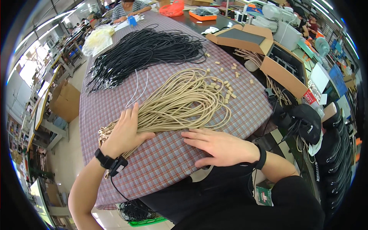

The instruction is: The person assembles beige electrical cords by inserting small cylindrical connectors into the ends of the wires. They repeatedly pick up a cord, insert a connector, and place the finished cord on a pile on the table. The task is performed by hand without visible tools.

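A bundle of tan cords (180,101) lies looped on the plaid tablecloth (161,157), its metal-tipped ends at the left. Across the bundle's left part rests my left hand (124,132), flat, with the thumb spread away from the fingers. My right hand (218,145) lies along the near edge of the cords, fingers stretched out to the left and holding nothing. Several small tan cylindrical pieces (228,92) are scattered beyond the loops on the right. A thin pale cord loop (138,88) sticks out between the tan cords and a large black cord bundle (153,46) behind.
An open cardboard box (283,74) with dark contents stands past the table's right edge. At the far left of the table sits a clear plastic bag (97,38). A person (130,9) works at the far end, near a red bag (172,8) and an orange tray (203,14).
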### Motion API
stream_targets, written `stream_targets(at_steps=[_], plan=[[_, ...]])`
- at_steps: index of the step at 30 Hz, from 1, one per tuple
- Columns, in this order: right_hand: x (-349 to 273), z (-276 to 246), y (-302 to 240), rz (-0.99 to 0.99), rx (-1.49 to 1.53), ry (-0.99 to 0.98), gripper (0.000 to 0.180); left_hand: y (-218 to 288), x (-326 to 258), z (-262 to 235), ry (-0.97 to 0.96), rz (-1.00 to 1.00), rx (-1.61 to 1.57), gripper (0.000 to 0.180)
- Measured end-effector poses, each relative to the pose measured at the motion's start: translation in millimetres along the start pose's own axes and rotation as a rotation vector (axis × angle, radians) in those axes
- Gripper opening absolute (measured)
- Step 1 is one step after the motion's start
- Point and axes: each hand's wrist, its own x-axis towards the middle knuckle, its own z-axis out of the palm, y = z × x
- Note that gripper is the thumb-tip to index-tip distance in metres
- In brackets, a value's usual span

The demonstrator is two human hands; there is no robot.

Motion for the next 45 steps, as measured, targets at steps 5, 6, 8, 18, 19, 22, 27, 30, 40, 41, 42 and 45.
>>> stream_targets(at_steps=[5,6,8,18,19,22,27,30,40,41,42,45], plan=[[-57.7,-23.2,18.2,0.113,-0.083,-0.072,0.085,8.1,-19.6,2.8,0.017,0.044,0.077,0.068],[-63.5,-30.0,26.5,0.134,-0.087,-0.076,0.086,11.9,-26.2,-2.7,0.001,0.005,0.08,0.049],[-67.8,-40.1,45.6,0.176,-0.067,-0.08,0.088,18.2,-32.2,-9.6,-0.053,-0.058,0.127,0.041],[-30.7,-71.0,133.9,0.023,-0.069,-0.121,0.065,-3.8,-55.6,-15.2,-0.065,-0.296,0.176,0.025],[-28.7,-70.1,139.2,0.021,-0.053,-0.138,0.065,-8.1,-62.9,-15.1,-0.08,-0.322,0.171,0.024],[-15.8,-67.6,142.0,0.017,-0.063,-0.168,0.069,-18.1,-83.4,-12.6,-0.074,-0.31,0.12,0.022],[-17.1,-63.6,133.9,0.07,-0.159,-0.132,0.074,-0.2,-101.6,-11.7,-0.016,-0.172,0.207,0.027],[5.0,-61.4,159.9,0.05,-0.231,-0.079,0.077,-10.1,-110.0,-3.0,-0.049,-0.265,0.084,0.031],[94.1,-95.7,236.9,0.267,-0.308,-0.053,0.079,2.2,-107.3,-6.5,-0.112,-0.238,0.065,0.023],[96.4,-100.3,236.9,0.263,-0.304,-0.067,0.079,4.9,-108.8,-11.0,-0.137,-0.243,0.027,0.021],[100.6,-103.5,236.4,0.254,-0.299,-0.084,0.08,9.1,-110.2,-17.9,-0.16,-0.254,-0.012,0.019],[96.3,-118.7,219.5,0.291,-0.213,-0.113,0.076,24.4,-103.0,-41.7,-0.22,-0.468,-0.443,0.015]])
